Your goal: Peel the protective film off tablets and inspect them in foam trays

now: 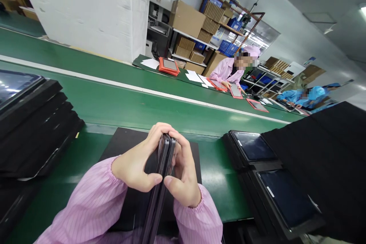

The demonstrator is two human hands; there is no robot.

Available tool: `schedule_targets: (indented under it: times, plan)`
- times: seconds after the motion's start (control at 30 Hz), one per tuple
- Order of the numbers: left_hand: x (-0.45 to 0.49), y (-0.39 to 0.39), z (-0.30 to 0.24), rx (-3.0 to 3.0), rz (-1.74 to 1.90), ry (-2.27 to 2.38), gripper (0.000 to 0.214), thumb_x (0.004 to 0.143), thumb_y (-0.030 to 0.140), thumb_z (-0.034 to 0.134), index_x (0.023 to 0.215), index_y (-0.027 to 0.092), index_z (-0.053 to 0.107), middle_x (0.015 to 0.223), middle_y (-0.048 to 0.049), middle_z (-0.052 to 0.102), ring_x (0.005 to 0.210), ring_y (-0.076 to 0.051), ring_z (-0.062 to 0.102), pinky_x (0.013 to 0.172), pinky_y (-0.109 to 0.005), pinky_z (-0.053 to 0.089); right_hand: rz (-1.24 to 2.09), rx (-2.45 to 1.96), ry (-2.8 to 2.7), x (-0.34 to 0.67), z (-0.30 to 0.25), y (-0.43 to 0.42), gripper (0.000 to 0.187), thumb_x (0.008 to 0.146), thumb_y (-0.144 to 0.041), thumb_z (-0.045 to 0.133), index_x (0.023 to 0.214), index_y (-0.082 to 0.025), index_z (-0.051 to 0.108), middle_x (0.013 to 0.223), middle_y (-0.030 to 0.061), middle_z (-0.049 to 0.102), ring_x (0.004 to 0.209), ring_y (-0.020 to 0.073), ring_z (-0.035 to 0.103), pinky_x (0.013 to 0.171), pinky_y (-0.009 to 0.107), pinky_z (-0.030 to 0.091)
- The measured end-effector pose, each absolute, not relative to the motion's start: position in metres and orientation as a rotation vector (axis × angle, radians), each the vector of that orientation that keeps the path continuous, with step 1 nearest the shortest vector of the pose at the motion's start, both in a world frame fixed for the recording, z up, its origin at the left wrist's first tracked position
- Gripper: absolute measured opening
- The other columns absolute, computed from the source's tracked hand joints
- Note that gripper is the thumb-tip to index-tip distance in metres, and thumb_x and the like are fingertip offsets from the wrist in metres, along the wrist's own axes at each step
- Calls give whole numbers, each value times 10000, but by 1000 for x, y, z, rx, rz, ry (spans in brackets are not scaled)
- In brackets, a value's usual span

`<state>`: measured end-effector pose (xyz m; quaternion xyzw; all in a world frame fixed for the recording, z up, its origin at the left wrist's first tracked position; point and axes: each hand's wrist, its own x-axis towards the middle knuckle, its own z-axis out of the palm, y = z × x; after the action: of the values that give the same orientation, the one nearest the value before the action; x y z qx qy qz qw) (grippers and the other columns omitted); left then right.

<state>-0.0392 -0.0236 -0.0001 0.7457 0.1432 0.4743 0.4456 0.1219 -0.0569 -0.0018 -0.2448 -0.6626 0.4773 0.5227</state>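
Note:
My left hand (137,164) and my right hand (183,177) both grip a thin dark tablet (164,160) held on edge, upright, in front of me. Fingers of each hand wrap over its top edge and the thumbs pinch its sides. Both wrists wear pink striped sleeves. Under the hands lies a black mat (120,143) on the green bench. A stack of black-framed tablets (31,122) sits to my left. More black tablets (254,146) with glossy screens lie to my right.
A green conveyor belt (120,99) with a white stripe runs across behind the mat. Beyond it, a person in pink (231,70) and a person in blue (303,97) work with red-framed tablets (168,65). Shelves with cardboard boxes (185,17) stand behind. A black cloth (328,148) covers the right side.

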Motion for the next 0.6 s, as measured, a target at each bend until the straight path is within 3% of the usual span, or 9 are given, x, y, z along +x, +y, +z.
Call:
schedule_targets:
  times: [0.13,0.2,0.3,0.4,0.6]
  plan:
    - [-40,-24,0,1827,1145,323,648,769,394,670,1323,283,353,1215,-83,373,898,-226,600,790,-454,570,1146,-628,-1606,121,0,-57,664,835,-510,676,1426,-333,430,838,-11,431,657,161,405,576,298,400]
    - [-40,-24,2,1824,1141,347,644,767,402,670,1316,274,358,1212,-91,381,950,-256,595,802,-462,566,1156,-632,-1598,121,1,-56,661,827,-507,685,1418,-339,439,831,-14,428,651,161,400,572,294,397]
    - [-39,-24,3,1835,1130,422,627,784,452,652,1301,245,363,1217,-120,401,1059,-322,555,790,-470,558,1169,-633,-1542,119,2,-56,585,825,-465,699,1359,-343,493,831,-18,447,632,146,365,564,275,374]
    - [-37,-24,3,1828,1129,445,570,838,487,607,1278,232,349,1201,-119,399,1020,-299,561,778,-463,552,1160,-641,-1490,117,3,-56,499,837,-363,665,1318,-345,533,840,-23,467,632,133,339,591,270,356]
    - [-37,-23,-1,1801,1137,426,583,881,639,555,1255,238,356,1147,-87,417,973,-270,580,856,-501,536,1139,-686,-1509,115,4,-54,537,760,-275,625,1285,-316,518,769,-42,413,629,139,344,567,261,356]
